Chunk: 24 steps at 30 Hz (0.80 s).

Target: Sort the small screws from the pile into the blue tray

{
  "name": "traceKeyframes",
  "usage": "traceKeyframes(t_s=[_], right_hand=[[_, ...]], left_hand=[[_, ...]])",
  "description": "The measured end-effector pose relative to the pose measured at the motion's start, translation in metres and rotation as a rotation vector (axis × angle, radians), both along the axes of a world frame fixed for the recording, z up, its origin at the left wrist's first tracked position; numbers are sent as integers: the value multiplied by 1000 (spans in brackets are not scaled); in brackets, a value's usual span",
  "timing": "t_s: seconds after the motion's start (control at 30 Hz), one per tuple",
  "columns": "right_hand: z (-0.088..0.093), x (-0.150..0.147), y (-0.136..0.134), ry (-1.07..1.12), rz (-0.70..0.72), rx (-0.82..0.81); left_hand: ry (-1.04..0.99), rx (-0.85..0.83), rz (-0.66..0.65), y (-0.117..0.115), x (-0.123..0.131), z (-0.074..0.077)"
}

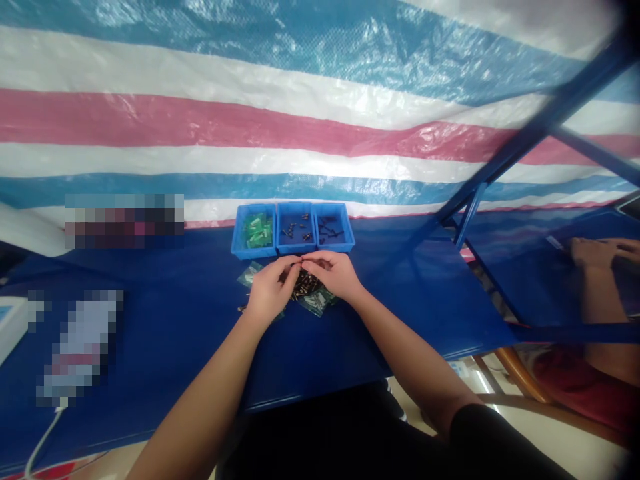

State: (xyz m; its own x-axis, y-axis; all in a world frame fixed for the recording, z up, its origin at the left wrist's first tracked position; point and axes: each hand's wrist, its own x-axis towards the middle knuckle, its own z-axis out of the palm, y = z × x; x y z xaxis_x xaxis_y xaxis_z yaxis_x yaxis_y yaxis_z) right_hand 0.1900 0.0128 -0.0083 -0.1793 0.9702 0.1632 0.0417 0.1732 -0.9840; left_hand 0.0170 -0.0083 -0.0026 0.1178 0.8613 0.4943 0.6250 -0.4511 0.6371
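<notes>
Both grips, left hand (269,288) and right hand (334,273), pinched one tiny part (299,264) between them, above the pile (309,293) on the table (165,333).

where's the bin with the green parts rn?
Head view: the green-parts bin is leftmost of three blue bins at the table's far edge, just beyond the left hand, beside the middle bin.

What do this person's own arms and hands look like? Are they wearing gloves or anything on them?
No gloves: the left hand and right hand are bare, and no rings, watch or bands show. Both forearms are bare as well. The right arm ends in a dark, black-looking short sleeve near the bottom edge of the picture. The left arm leaves the picture before any sleeve appears.
</notes>
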Motion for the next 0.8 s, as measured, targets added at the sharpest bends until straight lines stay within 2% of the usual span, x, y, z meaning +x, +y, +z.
traceKeyframes(t_s=[0.43,0.63,0.8], right_hand=[[11,1,-4,-110,-34,61],[7,1,0,-49,-55,48],[4,1,0,-16,-34,23]], left_hand=[[45,-93,9,1,-2,1],[-23,-80,24,-1,1,2],[18,-47,14,0,0,2]])
